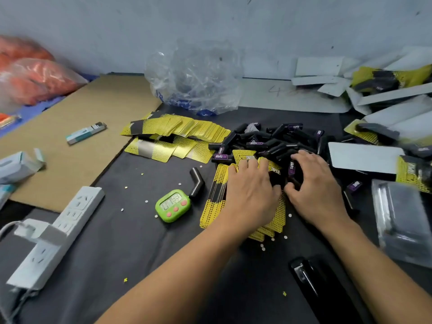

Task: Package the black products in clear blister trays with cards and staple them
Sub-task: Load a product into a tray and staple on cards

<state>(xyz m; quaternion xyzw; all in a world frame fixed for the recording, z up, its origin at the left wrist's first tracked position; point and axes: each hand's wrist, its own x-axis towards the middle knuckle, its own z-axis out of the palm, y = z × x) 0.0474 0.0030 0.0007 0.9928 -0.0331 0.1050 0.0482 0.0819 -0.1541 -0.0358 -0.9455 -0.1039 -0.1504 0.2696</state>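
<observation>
My left hand (251, 192) lies palm down on a stack of yellow-and-black cards (216, 202), fingers spread over its far end. My right hand (314, 183) sits beside it with fingers curled round a black product (291, 169) that bears a purple label. Behind both hands is a heap of black products (271, 141). One bent black product (196, 181) lies alone to the left. More yellow cards (177, 134) are fanned out further back. A stack of clear blister trays (402, 220) stands at the right edge. A black stapler (320, 288) lies near my right forearm.
A green timer (173, 205) sits left of the cards. A white power strip (60, 232) lies at the left, with brown cardboard (77, 141) and small boxes behind it. A crumpled clear bag (194, 78) is at the back, finished packs (385, 108) at the right.
</observation>
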